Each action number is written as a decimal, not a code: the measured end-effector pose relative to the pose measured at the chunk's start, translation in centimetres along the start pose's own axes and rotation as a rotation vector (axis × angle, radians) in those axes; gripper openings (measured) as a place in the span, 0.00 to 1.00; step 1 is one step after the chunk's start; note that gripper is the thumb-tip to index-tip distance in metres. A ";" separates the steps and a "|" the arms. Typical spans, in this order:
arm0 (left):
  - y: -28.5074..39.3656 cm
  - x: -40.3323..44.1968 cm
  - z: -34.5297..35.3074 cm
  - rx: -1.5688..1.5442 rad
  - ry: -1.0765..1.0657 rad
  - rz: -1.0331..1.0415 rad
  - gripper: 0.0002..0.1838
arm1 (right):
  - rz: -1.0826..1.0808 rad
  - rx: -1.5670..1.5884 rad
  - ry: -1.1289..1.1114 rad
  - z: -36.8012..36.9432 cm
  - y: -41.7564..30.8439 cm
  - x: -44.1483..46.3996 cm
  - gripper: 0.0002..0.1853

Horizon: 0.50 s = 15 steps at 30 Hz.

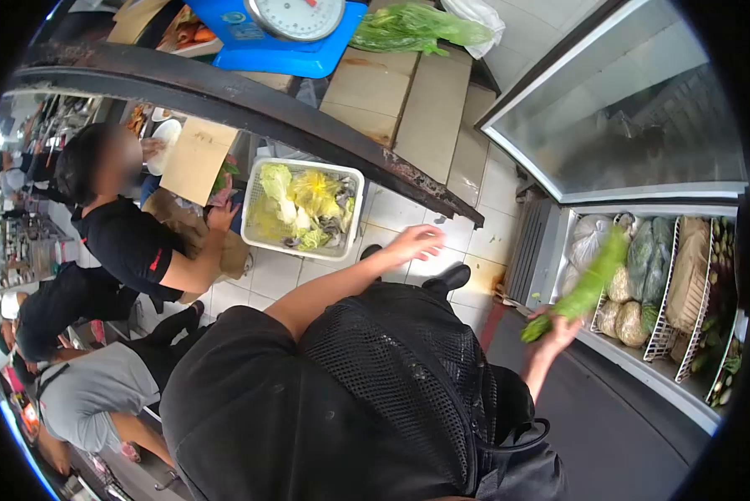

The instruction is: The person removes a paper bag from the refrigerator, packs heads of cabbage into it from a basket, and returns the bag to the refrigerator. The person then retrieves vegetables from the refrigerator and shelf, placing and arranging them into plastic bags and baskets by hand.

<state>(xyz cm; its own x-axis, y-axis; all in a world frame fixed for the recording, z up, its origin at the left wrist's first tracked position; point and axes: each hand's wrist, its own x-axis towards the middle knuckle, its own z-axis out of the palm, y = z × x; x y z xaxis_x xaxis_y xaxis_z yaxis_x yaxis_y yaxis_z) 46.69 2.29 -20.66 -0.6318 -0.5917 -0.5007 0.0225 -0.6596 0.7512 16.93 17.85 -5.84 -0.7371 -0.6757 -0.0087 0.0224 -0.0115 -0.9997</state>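
Observation:
My right hand is closed around the lower end of a long, light-green vegetable, smeared by motion, whose kind I cannot make out. The vegetable slants over the near side of an open refrigerator. Behind it are bagged vegetables and a brown paper-wrapped bundle between white wire dividers. My left hand hangs in front of my body over the tiled floor, fingers loosely curled and apart, holding nothing. Left of it stands a white plastic basket with pale cabbage leaves and yellowed scraps.
The refrigerator's glass door stands open. A dark metal beam edges a shelf carrying a blue scale and bagged greens. To the left, a co-worker in black sits by a cardboard piece; other people bend behind.

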 end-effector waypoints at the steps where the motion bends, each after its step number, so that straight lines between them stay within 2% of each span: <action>1: 1.3 0.0 1.9 -0.049 -0.030 -0.023 0.29 | 0.207 -0.006 -0.124 1.6 0.4 -1.2 0.30; 2: 2.1 -0.1 3.3 -0.100 -0.062 -0.043 0.30 | 0.418 -0.160 -0.262 2.8 1.4 -1.4 0.31; 3: 2.0 -0.1 3.9 -0.105 -0.051 -0.037 0.30 | 0.411 -0.189 -0.469 4.1 3.9 -1.5 0.33; 5: 1.3 -0.3 5.2 -0.555 -0.011 -0.140 0.31 | 0.755 -0.044 -0.820 7.5 6.9 -2.0 0.36; 6: -1.2 0.7 5.4 -0.628 0.318 0.041 0.30 | 0.863 -0.031 -0.948 9.7 8.8 -2.3 0.37; 7: -1.6 0.3 4.6 -0.657 0.595 0.095 0.25 | 0.975 0.050 -1.042 11.2 12.0 -2.1 0.36; 8: -5.4 2.0 1.0 -0.657 0.761 0.214 0.19 | 1.065 0.057 -1.164 13.8 11.8 -1.7 0.35; 9: -5.2 1.1 -1.1 -0.683 0.867 0.358 0.19 | 0.861 -0.138 -1.257 15.8 13.2 -1.6 0.34; 10: -6.4 1.6 -4.7 -0.731 1.046 0.408 0.21 | 0.639 -0.322 -1.328 17.4 14.5 -1.2 0.33; 11: -3.8 0.2 -6.4 -0.716 1.188 0.454 0.25 | 0.637 -0.311 -1.323 18.0 14.6 -0.4 0.33; 12: -2.0 -0.9 -9.1 -0.596 1.247 0.493 0.27 | 0.333 -0.484 -1.278 18.2 14.1 0.2 0.33; 13: -1.2 -2.0 -12.3 -0.662 1.167 0.466 0.30 | 0.038 -0.654 -1.198 17.9 13.4 0.6 0.32; 14: -0.9 -2.6 -16.0 -0.727 1.075 0.429 0.33 | 0.096 -0.588 -1.142 17.2 11.7 1.4 0.30; 15: -3.9 -0.9 -23.0 -0.577 1.202 0.427 0.32 | 0.141 -0.514 -1.116 15.7 11.9 2.5 0.29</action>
<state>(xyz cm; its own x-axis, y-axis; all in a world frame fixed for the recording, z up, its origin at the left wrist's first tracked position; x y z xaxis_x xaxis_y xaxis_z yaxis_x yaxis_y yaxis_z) 65.02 -5.24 -33.02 0.5399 -0.6288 -0.5595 0.5393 -0.2519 0.8035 25.96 4.51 -17.43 0.2349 -0.9090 -0.3442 -0.3984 0.2330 -0.8871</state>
